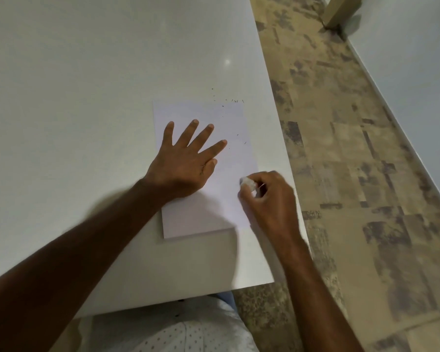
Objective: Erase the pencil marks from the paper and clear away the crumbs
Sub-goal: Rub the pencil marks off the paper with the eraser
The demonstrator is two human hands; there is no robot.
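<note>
Your left hand (186, 163) lies flat on the paper (229, 123), fingers straight and fanned apart, palm down, pinning the sheet near its left edge. Your right hand (267, 196) sits just to the right of it at the sheet's right edge, fingers curled round a small pale eraser (247, 183); only a corner of the eraser shows between thumb and fingertips, touching or very nearly touching the page.

The paper rests on a white table (87, 72), glossy enough to throw back a small ceiling glare beyond your left fingertips. The sheet is slightly skewed, its near edge under your left forearm's shadow, and looks like the top of a thin stack, though you cannot be sure.

Dark eraser crumbs (233, 100) are scattered past your left fingertips, along the far edge of the sheet and onto the bare table just beyond. A few more specks (245, 143) lie on the page between your two hands' reach, right of your left index finger. No pencil marks can be made out on the page at this sharpness.

Right of your right hand the table edge drops to a floor (353, 174) of mottled beige and grey tile. Farther right runs a pale wall (422, 85) with a light skirting. A pale wooden furniture leg (338, 13) stands at the far end of the floor. Below your forearms, your dotted white shirt (188, 334) shows under the table's near edge.
</note>
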